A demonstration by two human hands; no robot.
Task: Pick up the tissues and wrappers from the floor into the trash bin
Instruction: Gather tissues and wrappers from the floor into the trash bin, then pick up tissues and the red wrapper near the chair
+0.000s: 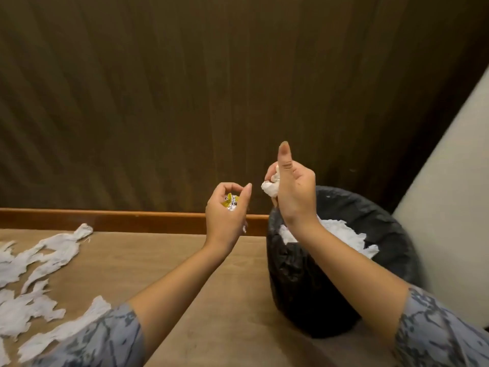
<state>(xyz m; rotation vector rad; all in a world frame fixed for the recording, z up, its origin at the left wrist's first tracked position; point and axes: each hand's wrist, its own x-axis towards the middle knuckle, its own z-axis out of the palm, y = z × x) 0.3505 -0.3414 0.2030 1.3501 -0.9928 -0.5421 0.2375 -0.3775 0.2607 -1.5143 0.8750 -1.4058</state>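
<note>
A black-lined trash bin (pixel 299 274) stands on the floor at the right, with white tissues (pixel 341 235) inside it. My right hand (pixel 293 192) is raised above the bin's left rim, thumb up, fingers curled round a crumpled white tissue (pixel 271 188). My left hand (pixel 226 210) is held up just left of the bin and grips a small yellow and silver wrapper (pixel 230 203) in its curled fingers. Several torn white tissue strips (pixel 39 263) lie scattered on the brown floor at the left.
A dark wooden wall (pixel 185 102) with an orange-brown skirting board (pixel 105 218) runs behind the floor. A pale slanted surface (pixel 449 207) rises at the right behind the bin. Bare brown floor (pixel 164 260) lies between the tissue strips and the bin.
</note>
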